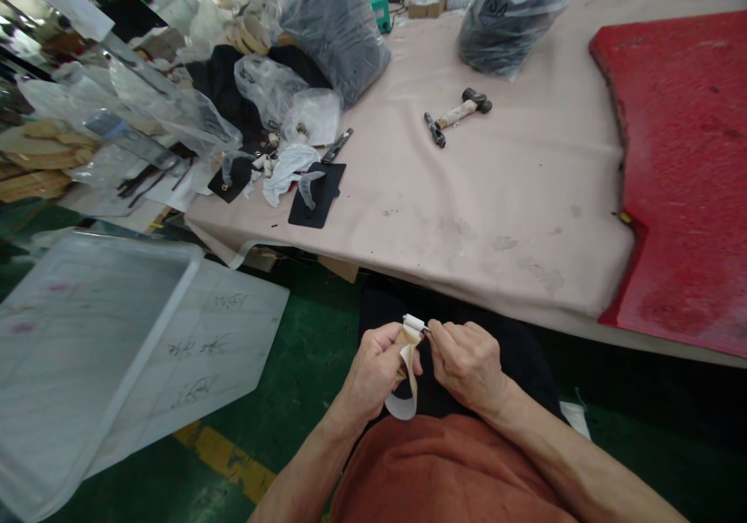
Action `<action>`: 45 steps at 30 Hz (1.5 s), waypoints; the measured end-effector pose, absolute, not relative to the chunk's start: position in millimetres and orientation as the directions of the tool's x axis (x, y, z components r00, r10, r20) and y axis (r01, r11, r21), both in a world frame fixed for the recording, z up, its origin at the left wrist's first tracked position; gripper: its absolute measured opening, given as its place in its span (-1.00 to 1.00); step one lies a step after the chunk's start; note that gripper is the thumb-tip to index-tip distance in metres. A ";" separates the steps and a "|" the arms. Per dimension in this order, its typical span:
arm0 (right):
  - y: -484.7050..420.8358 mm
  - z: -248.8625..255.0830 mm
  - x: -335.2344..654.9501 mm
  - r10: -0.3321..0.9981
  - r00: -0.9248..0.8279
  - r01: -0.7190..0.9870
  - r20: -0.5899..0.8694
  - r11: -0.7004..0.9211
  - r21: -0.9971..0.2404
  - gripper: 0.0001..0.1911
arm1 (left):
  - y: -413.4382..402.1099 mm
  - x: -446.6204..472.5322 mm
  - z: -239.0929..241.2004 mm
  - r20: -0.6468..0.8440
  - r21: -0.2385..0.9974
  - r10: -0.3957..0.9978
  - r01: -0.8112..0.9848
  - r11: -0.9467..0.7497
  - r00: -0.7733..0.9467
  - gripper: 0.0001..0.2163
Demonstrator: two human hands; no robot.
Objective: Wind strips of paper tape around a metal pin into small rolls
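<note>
My left hand [373, 371] is closed around a pale beige strap [405, 383] that loops down below the fingers over my lap. A small white cylindrical fitting [414, 322] sits at the top end of the strap. My right hand [467, 363] is closed in a pinch at that fitting, fingertips touching it from the right. Both hands are held close together below the near edge of the table [496, 219], above a dark cloth on my lap.
On the pinkish table lie a hammer [464, 108], a small dark tool [435, 130], flat black pieces [318, 194], a metal blade [337, 145] and plastic bags [332, 25]. A red board [682, 165] covers the right side. A clear plastic tray [93, 336] sits on the green floor at left.
</note>
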State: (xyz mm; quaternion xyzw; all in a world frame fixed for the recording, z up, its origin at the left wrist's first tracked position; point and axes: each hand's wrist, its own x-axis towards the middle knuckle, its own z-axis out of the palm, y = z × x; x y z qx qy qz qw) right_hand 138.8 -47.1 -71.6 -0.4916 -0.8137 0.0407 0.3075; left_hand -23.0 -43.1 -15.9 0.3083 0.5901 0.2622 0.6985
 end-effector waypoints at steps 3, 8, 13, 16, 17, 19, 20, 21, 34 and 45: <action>-47.3 -72.7 141.2 0.800 -0.376 0.774 0.468 0.549 -0.315 -0.89 | -44.7 -21.9 -16.7 -0.637 0.768 0.757 0.028 0.640 0.148 -0.76; -48.3 -73.8 142.6 0.756 -0.434 0.757 0.490 0.601 -0.257 -0.84 | -46.6 -17.6 -24.7 -0.633 0.774 0.772 0.078 0.629 0.062 -0.53; -47.4 -66.7 140.3 0.833 -0.419 0.701 0.361 0.549 -0.455 -0.79 | -47.0 -16.9 -31.4 -0.631 0.768 0.774 0.100 0.632 -0.044 -0.52; -38.3 -54.1 144.8 0.889 -0.447 0.519 -0.098 0.169 -0.838 -0.77 | -46.6 -21.8 -31.2 -0.621 0.777 0.784 0.129 0.616 -0.007 -0.53; -33.8 -50.1 147.3 0.837 -0.493 0.429 -0.238 -0.004 -0.903 -0.75 | -46.3 -23.4 -30.7 -0.619 0.780 0.786 0.129 0.613 0.009 -0.54; -25.1 -45.4 152.1 0.710 -0.598 0.267 -0.371 -0.260 -0.928 -0.67 | -45.8 -25.6 -29.7 -0.614 0.786 0.788 0.130 0.605 0.043 -0.55; -21.7 -45.2 153.6 0.675 -0.629 0.201 -0.386 -0.339 -0.919 -0.62 | -45.5 -26.1 -29.2 -0.611 0.789 0.790 0.138 0.599 0.059 -0.55; -19.4 -46.2 154.5 0.660 -0.642 0.140 -0.391 -0.400 -0.906 -0.57 | -45.3 -26.3 -28.8 -0.607 0.792 0.791 0.147 0.593 0.078 -0.55; -20.9 -57.2 151.6 0.720 -0.569 -0.224 -0.397 -0.600 -0.768 -0.48 | -35.7 -41.7 -16.8 -0.485 0.870 0.831 0.241 0.429 0.272 -0.70; -14.6 -50.7 158.9 0.780 -0.508 0.087 -0.365 -0.375 -0.923 -0.55 | -9.7 -60.7 13.5 -0.528 0.816 0.682 0.524 0.243 0.506 -0.04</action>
